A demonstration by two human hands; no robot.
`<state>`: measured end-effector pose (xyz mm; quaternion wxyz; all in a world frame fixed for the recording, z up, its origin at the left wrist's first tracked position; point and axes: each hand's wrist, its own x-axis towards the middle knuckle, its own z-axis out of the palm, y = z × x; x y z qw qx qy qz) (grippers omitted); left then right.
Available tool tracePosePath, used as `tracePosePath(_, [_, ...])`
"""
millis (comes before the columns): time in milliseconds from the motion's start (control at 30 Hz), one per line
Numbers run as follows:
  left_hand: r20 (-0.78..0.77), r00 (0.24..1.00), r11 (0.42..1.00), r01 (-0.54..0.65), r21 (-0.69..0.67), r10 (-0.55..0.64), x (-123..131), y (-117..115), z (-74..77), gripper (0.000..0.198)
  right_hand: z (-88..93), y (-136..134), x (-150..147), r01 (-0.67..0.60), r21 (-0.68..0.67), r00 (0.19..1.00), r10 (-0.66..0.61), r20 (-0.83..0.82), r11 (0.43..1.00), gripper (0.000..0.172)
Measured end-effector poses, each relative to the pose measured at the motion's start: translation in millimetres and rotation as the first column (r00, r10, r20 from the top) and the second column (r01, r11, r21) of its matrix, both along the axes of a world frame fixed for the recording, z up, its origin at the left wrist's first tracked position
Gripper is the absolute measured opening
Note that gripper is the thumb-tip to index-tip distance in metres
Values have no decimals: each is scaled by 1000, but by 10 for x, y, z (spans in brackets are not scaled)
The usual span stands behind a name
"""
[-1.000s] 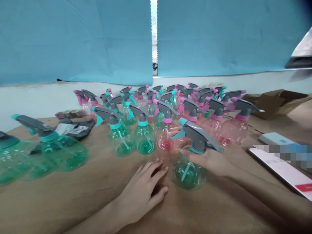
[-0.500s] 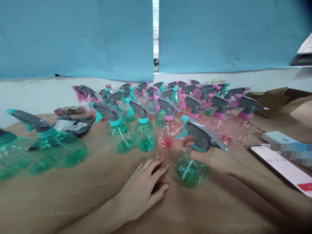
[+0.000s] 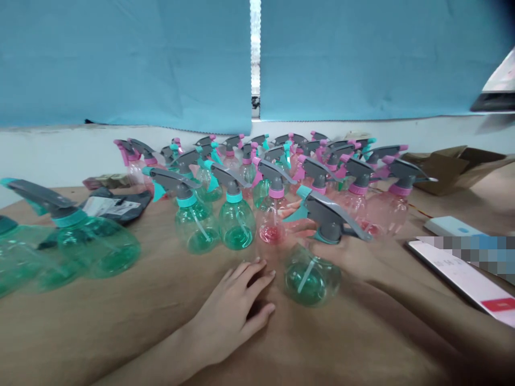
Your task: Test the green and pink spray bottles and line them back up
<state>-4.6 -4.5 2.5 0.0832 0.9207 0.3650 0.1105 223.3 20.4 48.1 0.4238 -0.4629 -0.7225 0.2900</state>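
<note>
Palm down on the brown tabletop (image 3: 169, 305), my left hand (image 3: 231, 308) rests with its fingers spread and nothing in it. My right hand (image 3: 346, 256) is behind a green spray bottle (image 3: 309, 281) and around its neck, with the fingers stretched out past the turquoise trigger on the left. The grey sprayer head partly covers that hand. The bottle's clear green body is close to the table in front of me. Just behind it are a pink spray bottle (image 3: 271, 228) and a green spray bottle (image 3: 237, 225), both upright.
Several more pink and green spray bottles (image 3: 197, 228) crowd the back. At the left stand green bottles (image 3: 98, 249) beside a dark plastic packet (image 3: 118, 206). A phone (image 3: 454, 276), a white box (image 3: 453, 225) and an open cardboard box (image 3: 446, 171) are on the right.
My right hand's fingers have straightened from a curl near the trigger. The whole view has shifted slightly; my left hand and the bottles keep their places.
</note>
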Motion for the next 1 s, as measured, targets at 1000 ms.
tracePosePath(1000, [-3, 1000, 1000, 6, 5, -6, -2, 2, 3, 41, 100, -36, -39, -5, -202, 999, -4, -45, 979, 12])
